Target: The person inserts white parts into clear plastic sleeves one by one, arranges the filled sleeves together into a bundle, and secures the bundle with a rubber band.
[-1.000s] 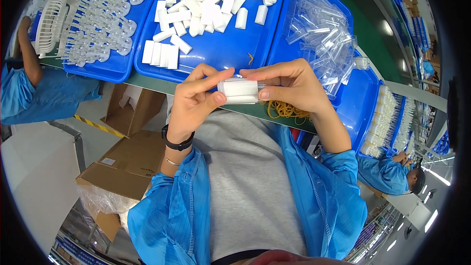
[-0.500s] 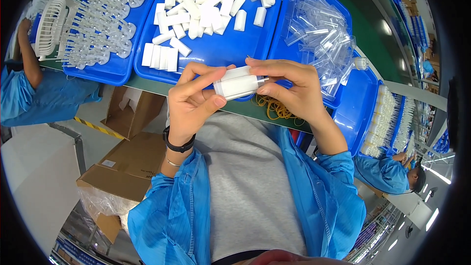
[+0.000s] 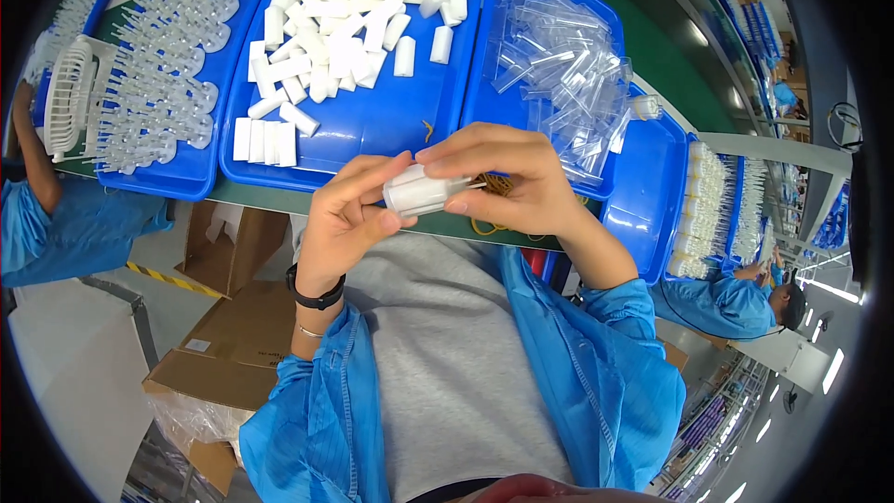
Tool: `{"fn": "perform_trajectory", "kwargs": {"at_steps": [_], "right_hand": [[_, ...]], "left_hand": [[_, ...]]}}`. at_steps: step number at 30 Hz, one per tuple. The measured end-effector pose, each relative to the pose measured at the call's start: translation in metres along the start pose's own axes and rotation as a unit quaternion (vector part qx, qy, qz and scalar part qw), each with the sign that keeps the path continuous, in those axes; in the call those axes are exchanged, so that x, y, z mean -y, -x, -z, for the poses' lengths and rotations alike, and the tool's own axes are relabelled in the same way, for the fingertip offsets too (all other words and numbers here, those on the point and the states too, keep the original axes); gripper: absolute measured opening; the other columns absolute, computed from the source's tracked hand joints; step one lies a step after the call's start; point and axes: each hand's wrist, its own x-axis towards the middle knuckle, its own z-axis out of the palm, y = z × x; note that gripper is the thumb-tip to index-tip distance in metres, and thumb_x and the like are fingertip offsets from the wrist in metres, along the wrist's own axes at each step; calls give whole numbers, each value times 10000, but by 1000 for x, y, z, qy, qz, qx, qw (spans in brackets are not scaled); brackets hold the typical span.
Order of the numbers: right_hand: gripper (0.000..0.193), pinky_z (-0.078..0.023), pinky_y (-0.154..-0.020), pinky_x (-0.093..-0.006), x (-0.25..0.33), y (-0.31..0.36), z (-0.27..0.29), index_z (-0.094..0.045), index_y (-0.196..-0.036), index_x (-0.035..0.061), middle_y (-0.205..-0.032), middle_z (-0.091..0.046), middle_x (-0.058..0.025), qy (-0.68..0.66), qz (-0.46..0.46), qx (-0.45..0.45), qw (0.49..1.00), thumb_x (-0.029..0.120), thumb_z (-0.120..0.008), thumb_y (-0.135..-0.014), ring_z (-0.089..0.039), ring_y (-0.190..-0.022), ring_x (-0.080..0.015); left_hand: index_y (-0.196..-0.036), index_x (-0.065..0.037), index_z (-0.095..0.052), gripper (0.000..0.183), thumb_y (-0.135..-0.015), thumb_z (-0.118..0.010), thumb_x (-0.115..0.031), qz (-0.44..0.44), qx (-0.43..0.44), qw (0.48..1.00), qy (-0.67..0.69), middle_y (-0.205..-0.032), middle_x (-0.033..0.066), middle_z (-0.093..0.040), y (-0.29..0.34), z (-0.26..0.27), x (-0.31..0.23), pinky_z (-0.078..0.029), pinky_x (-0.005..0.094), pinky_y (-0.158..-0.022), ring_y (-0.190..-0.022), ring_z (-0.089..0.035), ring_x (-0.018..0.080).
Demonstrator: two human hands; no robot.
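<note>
"Workroom wide open, a co-worker (image 3: pixel 65 233) left, another (image 3: pixel 722 305) right!"

"Green bench (image 3: pixel 652 37) across the front, blue trays (image 3: pixel 372 121) lined up: white blocks (image 3: pixel 326 28) centre, clear plastic pieces (image 3: pixel 568 56) alongside."

"And the hands?"

"Left hand (image 3: pixel 349 210) grasping one end, right hand (image 3: pixel 512 172) pinching the other, white piece (image 3: pixel 414 194) between them at the bench's near edge! A two-handed step, I'd judge, calling for steady fingers."

"Yellow bands (image 3: pixel 496 186) just beyond!"

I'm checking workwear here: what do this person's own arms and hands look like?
The left hand and right hand are ungloved. Blue sleeves stop short of both wrists. A black band and a thin silvery bracelet circle the left wrist; the right is bare.
</note>
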Motion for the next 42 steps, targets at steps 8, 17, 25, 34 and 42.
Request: {"fn": "perform_trajectory", "kwargs": {"at_steps": [8, 17, 25, 34, 42], "right_hand": [[331, -439, -882, -403, 16, -14, 54, -632, -1078, 98, -1061, -629, -75, 443, 103, -29, 890, 234, -646, -776, -559, -1027, -274], [297, -412, -795, -373, -17, -10, 105, -664, -1002, 131, -911, -557, -69, 674, -83, -57, 732, 143, -694, -708, -486, -941, -252], [202, -444, -683, -291, 13, -13, 63, -658, -929, 88, -813, -614, -87, 352, -41, -109, 929, 125, -702, -736, -577, -756, -196], [176, -429, -625, -230, 21, -2, 39, -644, -928, 42, -833, -626, -45, 80, 17, -33, 996, 47, -686, -757, -555, -691, -98], [202, -417, -606, -204, 18, -2, 22, -637, -917, 51, -842, -614, -29, -12, -48, -97, 994, 34, -708, -729, -545, -679, -79]], "left_hand": [[-1200, 50, -508, 433, -798, -638, -43, 39, 0, 996, 82, -1143, 159, -553, 3, 5, 14, -496, 325, -846, -1041, -564, 223], [-1174, 33, -502, 410, -785, -622, -20, 77, 36, 981, 173, -1138, 149, -566, 4, 2, 12, -489, 322, -856, -1031, -565, 212], [-1110, 15, -527, 357, -765, -619, 14, 40, -7, 989, 141, -1136, 127, -555, 1, -2, 7, -433, 310, -910, -1048, -541, 189], [-1086, 4, -542, 358, -741, -621, 64, -28, -34, 996, 77, -1158, 126, -530, -3, -2, 8, -425, 313, -912, -1078, -512, 186], [-1082, 12, -543, 354, -740, -608, 80, -44, -22, 997, 64, -1166, 139, -521, -3, -2, 7, -431, 314, -908, -1085, -507, 195]]}}
